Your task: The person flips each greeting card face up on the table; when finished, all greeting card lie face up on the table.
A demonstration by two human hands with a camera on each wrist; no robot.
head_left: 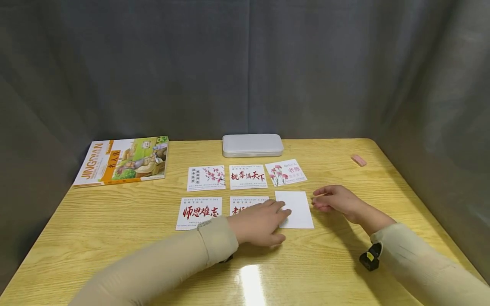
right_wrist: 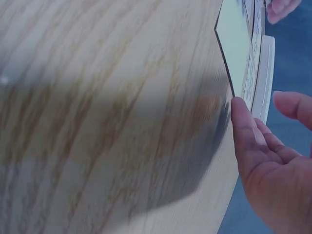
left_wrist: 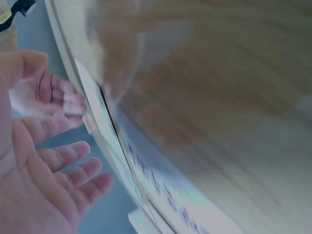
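Note:
Six square cards lie in two rows on the table; several carry red writing, others printed flowers. A blank white card (head_left: 296, 212) sits at the right end of the front row. My left hand (head_left: 260, 223) reaches over the front middle card (head_left: 245, 203) and hides part of it; its fingertips overlap the blank card's left edge, fingers spread. Beside that card's right edge is my right hand (head_left: 338, 203), fingers loosely bent and thumb apart. In the right wrist view one right fingertip (right_wrist: 238, 103) is at the corner of the blank card (right_wrist: 234, 46); contact is unclear.
A white case (head_left: 252, 145) lies at the back of the wooden table (head_left: 115, 238). On the left is a picture book (head_left: 126, 163), and a small pink eraser-like block (head_left: 358, 160) lies at the right. Grey curtains (head_left: 245, 68) enclose the back and sides.

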